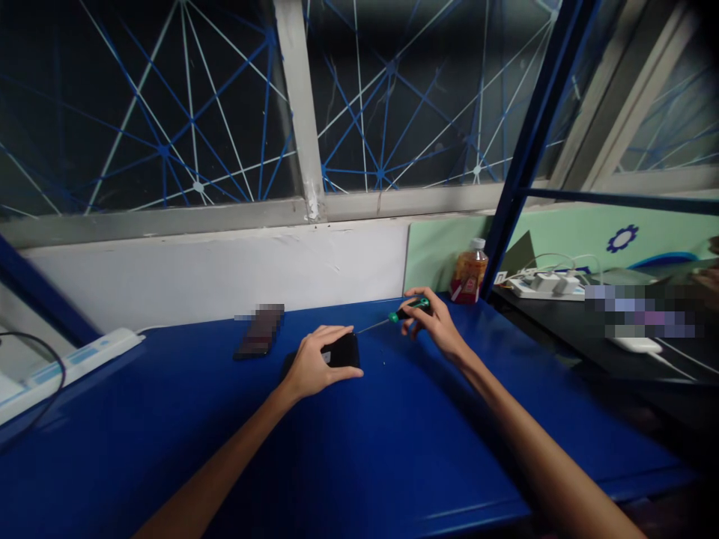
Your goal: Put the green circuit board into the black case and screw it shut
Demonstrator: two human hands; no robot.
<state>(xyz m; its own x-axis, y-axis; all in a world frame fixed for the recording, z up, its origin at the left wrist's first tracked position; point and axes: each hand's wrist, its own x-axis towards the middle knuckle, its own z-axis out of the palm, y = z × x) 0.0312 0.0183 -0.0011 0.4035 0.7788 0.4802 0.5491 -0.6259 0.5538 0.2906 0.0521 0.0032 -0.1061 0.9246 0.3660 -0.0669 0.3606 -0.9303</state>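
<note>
The near edge of the blue desk (472,516) runs across the bottom right of the frame. At centre, my left hand (310,367) grasps the black device (347,350) flat on the desk, thumb and fingers along its opposite long edges. Right of it, my right hand (437,323) holds the green-handled screwdriver (416,307) in its fingers, shaft slanting down left to the device's upper right corner; whether the tip touches, I can't tell. I judge this as tool work at that corner; moving the tip calls for a firm left hold and a light right grip. A few tiny specks (383,363) lie beneath the shaft. The phone (259,340) is left of my left hand, a power strip (84,365) at far left. Beyond my right hand, the bottle (469,275) limits reach near the back edge, before the white wall (236,277).
</note>
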